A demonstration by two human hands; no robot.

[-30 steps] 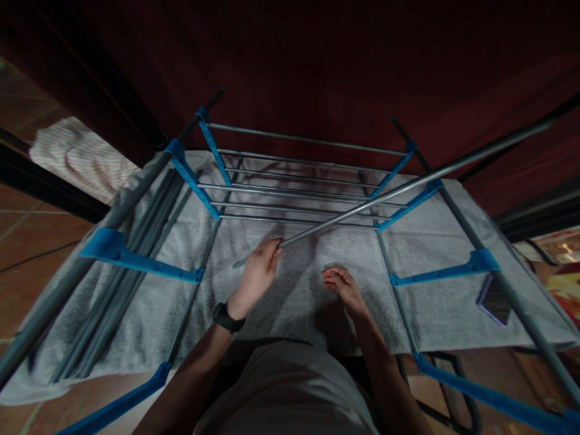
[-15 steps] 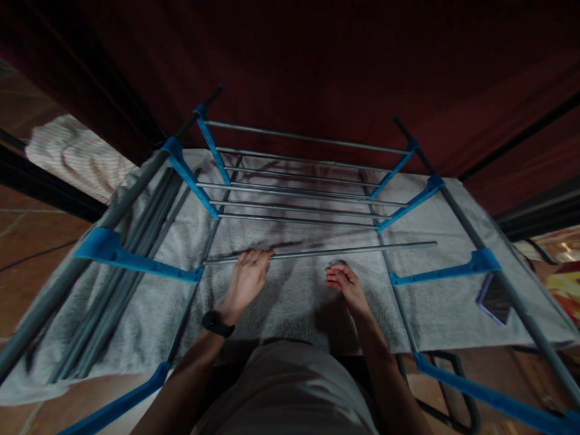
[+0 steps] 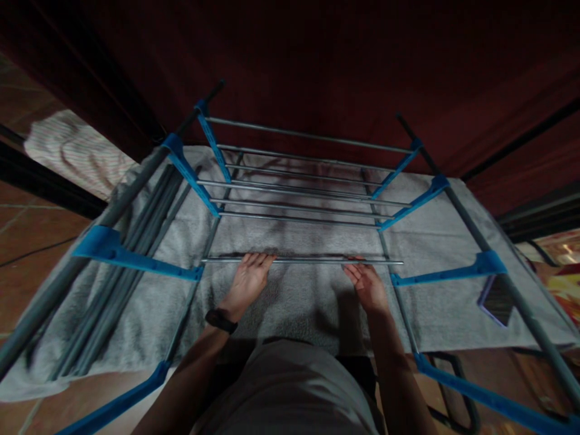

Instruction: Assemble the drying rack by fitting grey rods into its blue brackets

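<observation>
A thin grey metal rod (image 3: 308, 261) lies level across the middle of a drying rack frame (image 3: 136, 261) with blue plastic brackets. My left hand (image 3: 248, 279), with a black watch on the wrist, grips the rod near its left end. My right hand (image 3: 368, 284) curls its fingers on the rod near its right end, beside the right blue bracket (image 3: 446, 272). Several fitted rods (image 3: 299, 202) span the frame further back. A grey towel (image 3: 294, 296) lies under the frame.
A bundle of loose grey rods (image 3: 122, 266) lies on the towel at the left. A purple-edged phone (image 3: 493, 299) rests on the towel at the right. A striped cloth (image 3: 67, 154) lies on the tiled floor, far left. A dark red curtain hangs behind.
The rod swung from a diagonal, right end raised, down to level across the frame. My right hand moved right and took hold of the rod near its right end.
</observation>
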